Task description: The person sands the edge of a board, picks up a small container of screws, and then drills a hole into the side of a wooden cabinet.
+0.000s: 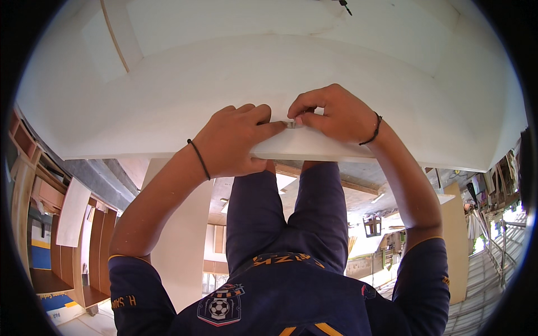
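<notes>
A small silvery metal piece (290, 125) lies on a large white panel (213, 73), close to its near edge. What kind of fitting it is cannot be made out. My left hand (238, 137) rests at that edge, its index finger stretched out with the tip against the metal piece. The left thumb stands apart below the edge, and the other fingers are loosely bent. From the right, my right hand (336, 115) pinches at the piece's right end with thumb and index finger. Its fingertips partly hide that end.
At the far edge of view a small dark object (346, 7) lies on white. A thin wooden strip (115, 36) runs at the upper left. Brown wooden cabinet frames (67, 252) stand at the left, and a dark stool-like frame (372, 226) is below the panel.
</notes>
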The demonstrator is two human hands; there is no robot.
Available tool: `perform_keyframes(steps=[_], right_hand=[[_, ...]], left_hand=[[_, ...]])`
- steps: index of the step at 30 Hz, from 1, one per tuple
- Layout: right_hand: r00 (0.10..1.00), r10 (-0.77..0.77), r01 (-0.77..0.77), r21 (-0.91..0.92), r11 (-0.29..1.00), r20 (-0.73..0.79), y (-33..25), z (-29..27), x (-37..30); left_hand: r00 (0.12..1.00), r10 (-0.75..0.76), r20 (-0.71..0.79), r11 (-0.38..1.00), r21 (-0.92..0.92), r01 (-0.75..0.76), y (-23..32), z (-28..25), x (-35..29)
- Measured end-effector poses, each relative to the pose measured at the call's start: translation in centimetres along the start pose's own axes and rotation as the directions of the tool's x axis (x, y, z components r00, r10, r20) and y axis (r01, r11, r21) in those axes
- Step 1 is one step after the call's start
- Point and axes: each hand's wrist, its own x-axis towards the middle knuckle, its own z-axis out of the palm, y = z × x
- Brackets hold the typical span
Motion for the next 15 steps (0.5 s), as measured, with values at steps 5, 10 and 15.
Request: perform_keyframes(steps=[5, 10, 15], right_hand=[[1.0, -0.012, 0.012, -0.016, 1.0, -0.007, -0.2, 0.1, 0.04], [0.999, -0.045, 0.045, -0.093, 0.995, -0.004, -0.29, 0.01, 0.26], [0.996, -0.087, 0.085, -0.14, 0.987, -0.009, -0.12, 0.02, 0.39]], left_hand=[[1.0, 0.006, -0.001, 1.0, 0.0, -0.006, 0.07, -0.04, -0.18], [1.0, 0.014, -0.018, 1.0, -0.028, -0.014, -0.15, 0.24, -0.01], [0.991, 0.053, -0.122, 0.992, -0.109, -0.067, -0.58, 0.93, -0.08]])
